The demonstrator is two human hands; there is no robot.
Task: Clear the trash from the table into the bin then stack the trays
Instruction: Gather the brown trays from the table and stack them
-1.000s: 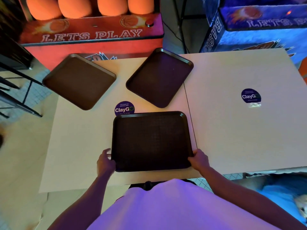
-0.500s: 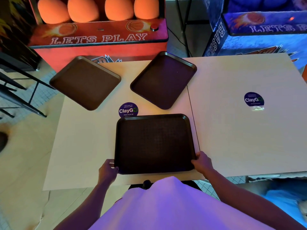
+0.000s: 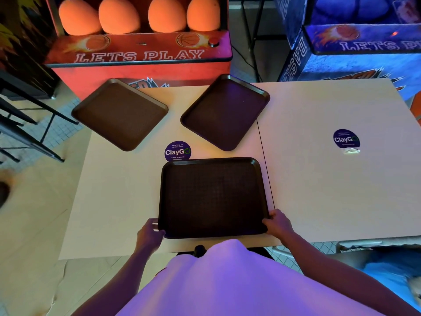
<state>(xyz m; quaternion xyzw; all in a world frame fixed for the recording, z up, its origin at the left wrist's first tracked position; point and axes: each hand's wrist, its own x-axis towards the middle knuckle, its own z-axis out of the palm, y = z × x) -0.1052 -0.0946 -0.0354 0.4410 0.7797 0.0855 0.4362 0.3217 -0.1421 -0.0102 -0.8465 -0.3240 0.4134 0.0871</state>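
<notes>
Three dark brown trays lie on the pale table (image 3: 118, 201). The near tray (image 3: 211, 197) sits square in front of me. My left hand (image 3: 149, 236) grips its near left corner. My right hand (image 3: 276, 224) grips its near right corner. A second tray (image 3: 225, 111) lies turned at an angle in the middle of the far side. The third tray (image 3: 120, 114) overhangs the table's far left corner. All three trays are empty, and no trash or bin is in view.
A second pale table (image 3: 330, 179) adjoins on the right. Round purple ClayGo stickers (image 3: 177, 151) mark both tables. A red arcade machine (image 3: 141, 53) stands behind, a blue one (image 3: 355, 46) at far right. Dark chair frames (image 3: 20, 124) stand to the left.
My hands have stayed at the near tray's corners. The view shifted slightly, so the table appears a little lower and further right in frame.
</notes>
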